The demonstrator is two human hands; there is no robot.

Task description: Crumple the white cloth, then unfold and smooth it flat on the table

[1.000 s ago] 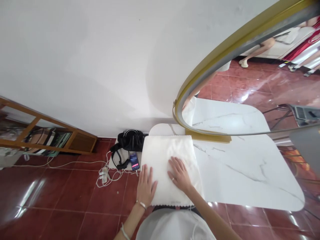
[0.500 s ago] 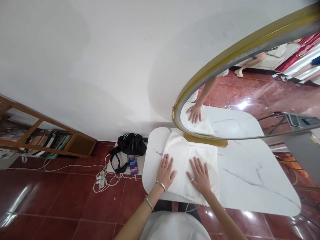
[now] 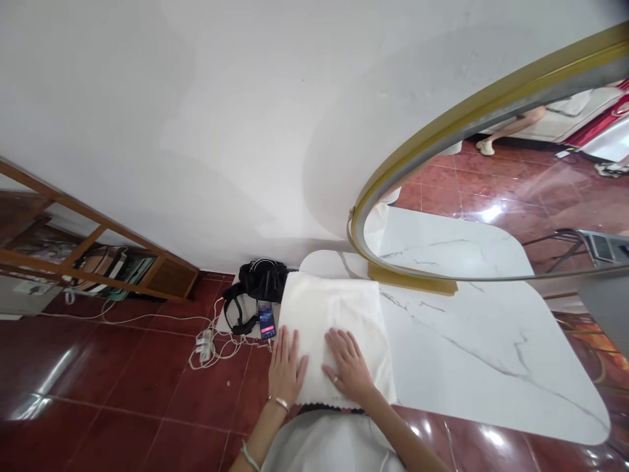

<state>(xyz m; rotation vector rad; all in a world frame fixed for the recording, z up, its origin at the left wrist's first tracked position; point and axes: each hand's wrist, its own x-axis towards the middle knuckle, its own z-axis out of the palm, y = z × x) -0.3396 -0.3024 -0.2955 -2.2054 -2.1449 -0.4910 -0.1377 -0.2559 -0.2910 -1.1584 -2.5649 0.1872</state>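
Observation:
A white cloth [image 3: 334, 311] lies spread over the left end of a white marble table [image 3: 481, 354], its scalloped near edge hanging at the table's front. My left hand [image 3: 286, 367] lies flat with fingers stretched out on the cloth's left near corner. My right hand [image 3: 348, 367], a ring on one finger, rests flat on the cloth just to the right of it, fingers apart. Neither hand holds anything.
A gold-framed round mirror [image 3: 442, 157] stands at the table's back edge. On the red tiled floor to the left sit a black bag [image 3: 258, 282], a phone [image 3: 266, 324], and a power strip with cables [image 3: 204, 341]. A wooden shelf [image 3: 98, 262] runs along the wall.
The cloth and both hands have slid left from the table's middle to its left end, and the hands have drawn closer together near the front edge.

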